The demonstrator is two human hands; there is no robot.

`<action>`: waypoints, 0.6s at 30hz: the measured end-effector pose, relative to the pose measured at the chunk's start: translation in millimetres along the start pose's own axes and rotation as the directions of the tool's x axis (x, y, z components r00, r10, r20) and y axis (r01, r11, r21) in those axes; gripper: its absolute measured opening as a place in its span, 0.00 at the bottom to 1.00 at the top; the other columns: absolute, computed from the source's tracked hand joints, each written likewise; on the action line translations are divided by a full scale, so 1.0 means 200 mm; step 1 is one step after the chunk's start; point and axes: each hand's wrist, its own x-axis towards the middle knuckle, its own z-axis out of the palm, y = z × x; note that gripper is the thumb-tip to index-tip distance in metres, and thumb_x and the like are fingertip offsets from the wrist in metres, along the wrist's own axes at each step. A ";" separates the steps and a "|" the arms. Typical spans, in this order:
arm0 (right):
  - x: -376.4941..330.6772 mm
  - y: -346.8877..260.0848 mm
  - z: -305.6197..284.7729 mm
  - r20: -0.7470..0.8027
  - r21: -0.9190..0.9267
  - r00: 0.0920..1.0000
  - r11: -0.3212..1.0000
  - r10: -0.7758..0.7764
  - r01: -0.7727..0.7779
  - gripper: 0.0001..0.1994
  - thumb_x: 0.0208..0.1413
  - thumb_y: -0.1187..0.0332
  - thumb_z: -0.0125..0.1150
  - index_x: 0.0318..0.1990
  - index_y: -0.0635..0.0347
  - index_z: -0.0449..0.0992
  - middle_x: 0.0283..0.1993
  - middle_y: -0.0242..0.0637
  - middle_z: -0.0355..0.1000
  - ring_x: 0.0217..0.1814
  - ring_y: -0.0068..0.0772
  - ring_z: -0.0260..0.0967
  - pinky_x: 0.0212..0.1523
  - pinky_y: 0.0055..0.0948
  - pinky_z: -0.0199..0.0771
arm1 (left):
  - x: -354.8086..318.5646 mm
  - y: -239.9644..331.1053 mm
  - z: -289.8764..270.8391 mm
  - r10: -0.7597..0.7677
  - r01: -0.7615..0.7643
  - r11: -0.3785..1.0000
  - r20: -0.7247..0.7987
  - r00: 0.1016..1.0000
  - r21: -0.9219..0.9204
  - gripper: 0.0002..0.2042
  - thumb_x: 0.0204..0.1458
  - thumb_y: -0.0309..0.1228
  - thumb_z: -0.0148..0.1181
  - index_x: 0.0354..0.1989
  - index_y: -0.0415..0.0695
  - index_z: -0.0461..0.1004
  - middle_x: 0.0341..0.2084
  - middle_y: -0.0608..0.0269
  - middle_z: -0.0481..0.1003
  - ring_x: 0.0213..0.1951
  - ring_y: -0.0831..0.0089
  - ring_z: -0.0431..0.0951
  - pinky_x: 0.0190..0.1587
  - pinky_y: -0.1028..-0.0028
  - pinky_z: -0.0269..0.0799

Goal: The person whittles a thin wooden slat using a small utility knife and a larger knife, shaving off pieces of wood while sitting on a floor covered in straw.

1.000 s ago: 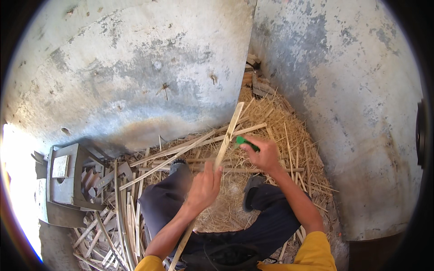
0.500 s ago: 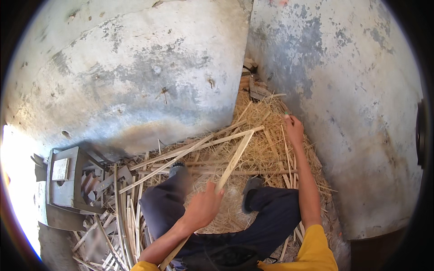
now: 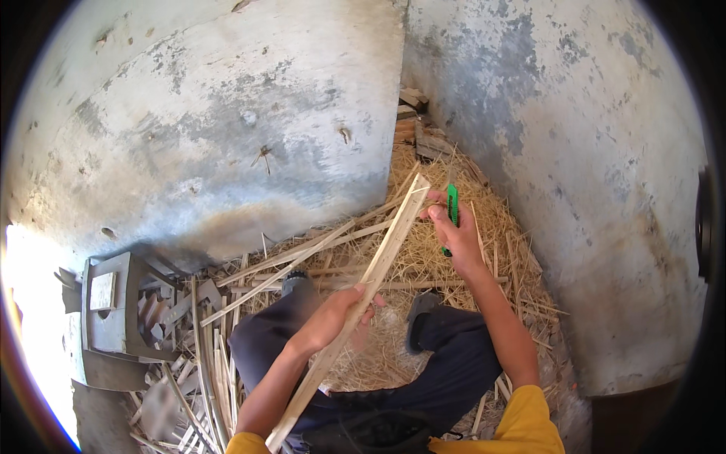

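My left hand (image 3: 330, 321) is closed around the middle of a long, pale bamboo strip (image 3: 390, 240), which slants from my lap up toward the corner of the room. Close to the strip's far end is my right hand (image 3: 461, 236), closed on a green utility knife (image 3: 452, 204). The knife points upward with its thin blade away from me. Whether the right fingertips touch the strip, I cannot tell. Below both hands, pale shavings (image 3: 446, 185) cover the floor between and beyond my legs.
Several long strips (image 3: 283, 266) lie across the shavings at the left. A grey wooden box (image 3: 110, 303) full of scraps stands at the far left, loose sticks beside it. Two worn walls (image 3: 302, 136) meet beyond, with wood pieces (image 3: 431, 144) in their corner.
My right hand has come from the far right toward the strip's end, bringing the green knife into clear view. The strip in my left hand has turned, showing a broader face.
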 end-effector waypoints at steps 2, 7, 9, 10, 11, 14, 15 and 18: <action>0.00 0.00 0.01 -0.070 -0.056 0.996 0.998 -0.046 0.042 0.20 0.67 0.65 0.69 0.63 0.62 0.77 0.41 0.32 0.80 0.29 0.13 0.64 0.29 0.21 0.62 | 0.03 -0.03 0.00 -0.003 0.004 0.999 0.020 1.000 -0.049 0.28 0.77 0.51 0.32 0.57 0.36 0.70 0.26 0.68 0.66 0.22 0.70 0.78 0.26 0.69 0.79; 0.00 0.05 -0.04 -0.112 -0.320 0.972 0.934 -0.205 0.160 0.19 0.63 0.65 0.73 0.60 0.57 0.82 0.39 0.29 0.79 0.28 0.11 0.62 0.28 0.21 0.59 | 0.04 -0.11 0.04 -0.037 0.041 0.988 0.034 0.999 -0.146 0.27 0.77 0.49 0.34 0.60 0.36 0.68 0.25 0.68 0.64 0.21 0.69 0.77 0.25 0.69 0.78; -0.01 0.05 -0.06 -0.079 -0.350 0.972 0.919 -0.220 0.179 0.17 0.63 0.65 0.74 0.58 0.56 0.84 0.35 0.27 0.79 0.25 0.10 0.59 0.26 0.21 0.56 | 0.03 -0.12 0.05 -0.028 0.031 0.996 0.049 0.998 -0.081 0.24 0.77 0.46 0.37 0.60 0.35 0.68 0.25 0.68 0.64 0.21 0.70 0.77 0.25 0.69 0.77; -0.01 0.05 -0.06 -0.062 -0.364 0.972 0.912 -0.226 0.189 0.16 0.62 0.65 0.74 0.56 0.55 0.84 0.34 0.26 0.78 0.24 0.10 0.58 0.25 0.21 0.54 | 0.03 -0.12 0.06 -0.023 0.026 0.998 0.057 0.998 -0.049 0.23 0.77 0.45 0.39 0.60 0.35 0.68 0.25 0.68 0.63 0.20 0.70 0.77 0.25 0.69 0.77; -0.01 0.04 -0.05 -0.046 -0.379 0.967 0.900 -0.252 0.216 0.16 0.62 0.65 0.74 0.56 0.55 0.85 0.32 0.25 0.78 0.23 0.10 0.57 0.24 0.21 0.53 | 0.03 -0.12 0.07 -0.021 0.025 0.998 0.056 0.998 -0.056 0.22 0.77 0.44 0.40 0.61 0.35 0.68 0.25 0.68 0.64 0.20 0.70 0.77 0.25 0.69 0.77; -0.01 0.04 -0.04 -0.008 -0.416 0.948 0.863 -0.318 0.286 0.16 0.61 0.65 0.75 0.55 0.56 0.86 0.27 0.24 0.76 0.20 0.10 0.54 0.22 0.21 0.50 | 0.02 -0.13 0.09 -0.015 0.018 0.998 0.058 0.998 -0.059 0.20 0.77 0.41 0.43 0.61 0.35 0.68 0.24 0.68 0.66 0.20 0.71 0.77 0.25 0.69 0.76; -0.01 0.05 -0.04 -0.003 -0.424 0.943 0.854 -0.334 0.301 0.16 0.60 0.65 0.76 0.55 0.56 0.86 0.26 0.24 0.76 0.20 0.10 0.54 0.22 0.21 0.50 | 0.02 -0.13 0.09 -0.012 0.015 0.999 0.062 0.998 -0.047 0.20 0.77 0.41 0.43 0.62 0.35 0.67 0.23 0.67 0.67 0.20 0.72 0.78 0.25 0.70 0.76; -0.02 0.00 0.01 -0.006 -0.433 0.938 0.847 -0.346 0.310 0.14 0.60 0.65 0.76 0.52 0.57 0.86 0.25 0.24 0.76 0.20 0.09 0.55 0.22 0.21 0.50 | 0.01 -0.13 0.09 -0.003 0.003 1.000 0.069 0.998 0.004 0.20 0.77 0.41 0.43 0.63 0.36 0.67 0.22 0.66 0.70 0.20 0.72 0.79 0.25 0.70 0.76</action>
